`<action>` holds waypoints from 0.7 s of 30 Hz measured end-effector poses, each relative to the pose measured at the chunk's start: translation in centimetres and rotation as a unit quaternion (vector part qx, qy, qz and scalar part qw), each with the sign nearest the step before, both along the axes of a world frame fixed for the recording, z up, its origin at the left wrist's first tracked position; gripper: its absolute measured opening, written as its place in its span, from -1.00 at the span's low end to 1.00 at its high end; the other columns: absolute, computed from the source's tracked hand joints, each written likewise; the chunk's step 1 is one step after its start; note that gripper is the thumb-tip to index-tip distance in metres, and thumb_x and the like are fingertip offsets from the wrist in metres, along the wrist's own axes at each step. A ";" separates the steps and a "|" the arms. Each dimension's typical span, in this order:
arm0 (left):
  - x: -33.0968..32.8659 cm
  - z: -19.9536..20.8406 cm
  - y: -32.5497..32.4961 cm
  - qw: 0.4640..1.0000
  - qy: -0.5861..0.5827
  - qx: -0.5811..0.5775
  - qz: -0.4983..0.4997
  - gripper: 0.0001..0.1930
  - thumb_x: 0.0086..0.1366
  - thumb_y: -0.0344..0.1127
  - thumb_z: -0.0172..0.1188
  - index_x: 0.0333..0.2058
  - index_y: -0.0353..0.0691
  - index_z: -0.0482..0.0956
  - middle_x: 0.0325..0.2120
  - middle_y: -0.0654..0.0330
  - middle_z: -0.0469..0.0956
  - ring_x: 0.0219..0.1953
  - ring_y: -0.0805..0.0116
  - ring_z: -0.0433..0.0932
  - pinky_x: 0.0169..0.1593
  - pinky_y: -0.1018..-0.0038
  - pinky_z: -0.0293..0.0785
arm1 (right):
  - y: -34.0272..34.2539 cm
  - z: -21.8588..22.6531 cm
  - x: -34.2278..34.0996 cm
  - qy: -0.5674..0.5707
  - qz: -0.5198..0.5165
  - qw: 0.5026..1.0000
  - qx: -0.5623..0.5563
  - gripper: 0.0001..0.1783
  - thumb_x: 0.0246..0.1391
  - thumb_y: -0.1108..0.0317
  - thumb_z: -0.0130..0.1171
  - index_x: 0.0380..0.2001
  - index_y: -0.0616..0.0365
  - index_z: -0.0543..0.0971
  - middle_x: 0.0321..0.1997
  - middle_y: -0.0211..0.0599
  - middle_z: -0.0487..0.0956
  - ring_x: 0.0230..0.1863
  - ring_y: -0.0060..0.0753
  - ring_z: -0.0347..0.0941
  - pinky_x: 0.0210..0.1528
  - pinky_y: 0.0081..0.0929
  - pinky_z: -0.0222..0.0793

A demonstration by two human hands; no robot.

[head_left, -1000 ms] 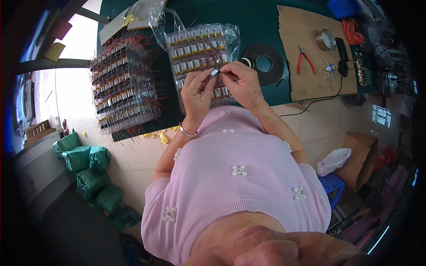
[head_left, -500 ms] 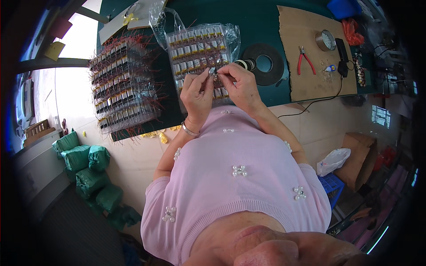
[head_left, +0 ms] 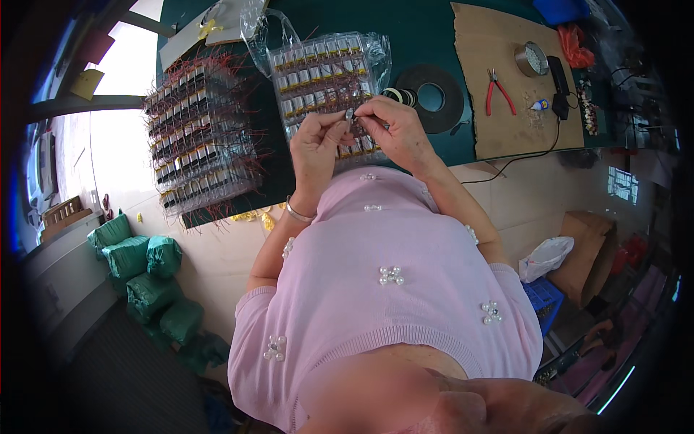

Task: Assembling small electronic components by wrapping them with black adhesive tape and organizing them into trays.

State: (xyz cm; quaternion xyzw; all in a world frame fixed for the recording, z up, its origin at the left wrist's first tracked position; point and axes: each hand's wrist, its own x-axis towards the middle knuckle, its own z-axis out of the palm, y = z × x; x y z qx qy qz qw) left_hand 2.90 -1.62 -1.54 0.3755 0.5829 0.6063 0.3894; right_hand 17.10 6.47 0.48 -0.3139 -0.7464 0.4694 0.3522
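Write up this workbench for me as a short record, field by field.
Left hand: pinches a small silvery piece
Right hand: close beside that piece, contact unclear
Beneath the hands: clear tray of silver-and-yellow parts
Left side: what look like stacked trays, with red wires sticking out
Right side: dark ring-shaped roll; cardboard with red-handled pliers and round tin
Surface: dark green table

Workshop, with pliers (head_left: 499,92) and wired parts (head_left: 314,74)
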 end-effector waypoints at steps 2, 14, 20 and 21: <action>-1.0 0.4 0.2 0.989 -0.123 -0.059 -0.053 -0.75 0.14 -0.53 0.23 -0.17 -0.31 0.57 -0.43 0.30 0.46 -0.42 0.54 0.45 -0.40 0.59 0.45 | 0.2 0.1 0.4 -0.010 0.023 1.000 -0.019 -0.92 -0.01 0.54 0.15 -0.38 0.25 0.53 -0.44 -0.25 0.51 -0.44 -0.31 0.46 -0.39 -0.47 0.36; -3.2 1.3 0.1 0.965 -0.121 -0.104 -0.207 -0.74 0.04 -0.47 0.35 -0.25 -0.36 0.57 -0.50 0.25 0.57 -0.46 0.60 0.48 -0.37 0.69 0.40 | 0.5 1.2 1.5 -0.047 0.081 0.989 -0.116 -0.87 -0.07 0.45 0.21 -0.41 0.26 0.55 -0.51 -0.21 0.55 -0.48 -0.31 0.46 -0.41 -0.44 0.34; -2.9 0.0 -0.4 0.939 -0.248 -0.078 -0.225 -0.82 0.15 -0.45 0.25 -0.25 -0.34 0.55 -0.44 0.21 0.59 -0.42 0.56 0.50 -0.31 0.65 0.44 | 1.4 2.1 2.0 -0.106 0.165 0.977 -0.088 -0.87 -0.04 0.44 0.16 -0.39 0.27 0.55 -0.49 -0.22 0.57 -0.46 -0.42 0.47 -0.37 -0.51 0.36; -2.9 0.0 -0.5 0.939 -0.248 -0.079 -0.226 -0.82 0.15 -0.45 0.25 -0.25 -0.34 0.55 -0.44 0.21 0.59 -0.42 0.56 0.50 -0.31 0.65 0.44 | 1.5 2.1 2.1 -0.082 0.179 0.972 -0.128 -0.86 -0.04 0.43 0.17 -0.38 0.26 0.55 -0.48 -0.25 0.57 -0.46 -0.46 0.47 -0.36 -0.52 0.36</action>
